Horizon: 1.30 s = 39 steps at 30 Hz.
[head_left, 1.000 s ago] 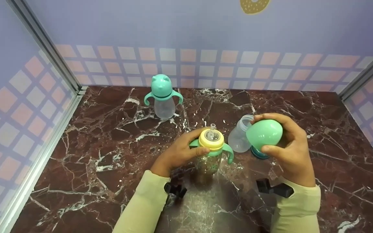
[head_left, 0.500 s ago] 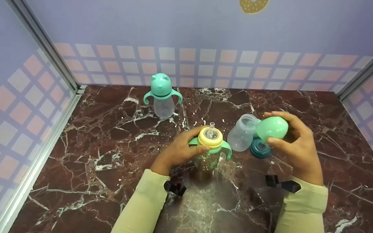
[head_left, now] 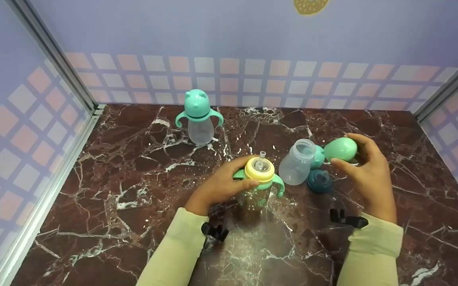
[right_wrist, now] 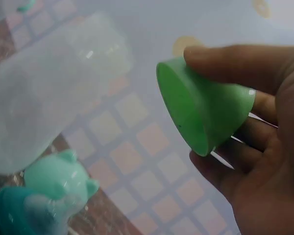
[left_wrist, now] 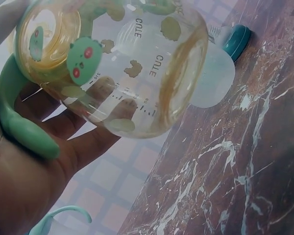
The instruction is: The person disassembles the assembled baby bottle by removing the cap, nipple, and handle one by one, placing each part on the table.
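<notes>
My left hand [head_left: 223, 182] grips a clear baby bottle [left_wrist: 137, 63] by its collar and green handle; the bottle has a yellow ring [head_left: 260, 169], a nipple with a short spout, and printed markings. In my right hand [head_left: 366, 171] is a light green domed bottle cap [head_left: 341, 149], pinched between thumb and fingers. The right wrist view shows the cap's hollow opening [right_wrist: 181, 110], turned away from the palm. Between the hands stands a frosted bottle body [head_left: 295, 165] without a top. Close beside it are a teal nipple ring [head_left: 319, 181] and a turquoise eared cap [head_left: 317, 157], partly hidden behind the bottle.
At the back left stands a frosted bottle [head_left: 201, 129] with a turquoise eared cap and two handles. Everything rests on a dark red marbled tabletop [head_left: 133, 234]. Purple walls with a checked pattern [head_left: 229, 79] border the table at the back and sides.
My right hand has moved right and slightly back with the green cap, uncovering the teal nipple ring and turquoise cap. My left hand stays on its bottle with little movement.
</notes>
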Available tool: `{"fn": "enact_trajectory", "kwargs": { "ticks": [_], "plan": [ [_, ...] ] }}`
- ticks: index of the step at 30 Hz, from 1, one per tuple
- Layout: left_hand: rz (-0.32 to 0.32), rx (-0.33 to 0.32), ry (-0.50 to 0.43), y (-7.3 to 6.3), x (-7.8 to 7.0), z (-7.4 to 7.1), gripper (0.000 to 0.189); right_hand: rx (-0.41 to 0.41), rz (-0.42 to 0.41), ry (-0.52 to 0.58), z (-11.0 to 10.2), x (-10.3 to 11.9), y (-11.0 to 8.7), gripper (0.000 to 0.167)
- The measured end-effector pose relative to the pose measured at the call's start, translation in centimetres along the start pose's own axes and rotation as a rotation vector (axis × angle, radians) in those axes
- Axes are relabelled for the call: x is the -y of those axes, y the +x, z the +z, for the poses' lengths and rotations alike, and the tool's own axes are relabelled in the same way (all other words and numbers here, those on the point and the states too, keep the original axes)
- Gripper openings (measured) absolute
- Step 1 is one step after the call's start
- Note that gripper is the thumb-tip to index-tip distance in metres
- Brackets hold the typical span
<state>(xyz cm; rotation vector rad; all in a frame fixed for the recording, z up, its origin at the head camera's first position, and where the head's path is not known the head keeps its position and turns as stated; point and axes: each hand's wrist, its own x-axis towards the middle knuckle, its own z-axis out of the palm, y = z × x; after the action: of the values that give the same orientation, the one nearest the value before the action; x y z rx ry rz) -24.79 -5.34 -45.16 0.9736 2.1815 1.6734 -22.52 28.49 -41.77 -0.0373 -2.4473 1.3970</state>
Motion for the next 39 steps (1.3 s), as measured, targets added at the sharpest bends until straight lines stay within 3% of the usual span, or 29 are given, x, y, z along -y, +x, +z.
{"fn": "enact_trajectory", "kwargs": {
  "ticks": [6, 13, 17, 24, 39],
  "plan": [
    [-0.017, 0.004, 0.008, 0.0, -0.3, 0.0, 0.07, -0.018, 0.101, -0.12, 0.4, -1.3, 0.7, 0.069],
    [-0.032, 0.009, 0.019, -0.5, -3.6, -0.3, 0.067, -0.02, 0.159, -0.162, 1.1, -3.4, 1.2, 0.06],
    [-0.032, 0.01, 0.024, -0.6, -3.7, -0.2, 0.064, -0.027, 0.183, -0.182, 1.6, -4.8, 1.4, 0.06],
    [0.008, -0.005, 0.066, 0.1, 0.1, 0.2, 0.073, -0.027, 0.24, -0.213, 1.8, -6.1, 1.7, 0.063],
    [0.016, 0.005, 0.079, 0.2, 0.4, 0.2, 0.079, 0.028, 0.301, -0.236, 2.4, -7.6, 1.8, 0.062]
  ]
}}
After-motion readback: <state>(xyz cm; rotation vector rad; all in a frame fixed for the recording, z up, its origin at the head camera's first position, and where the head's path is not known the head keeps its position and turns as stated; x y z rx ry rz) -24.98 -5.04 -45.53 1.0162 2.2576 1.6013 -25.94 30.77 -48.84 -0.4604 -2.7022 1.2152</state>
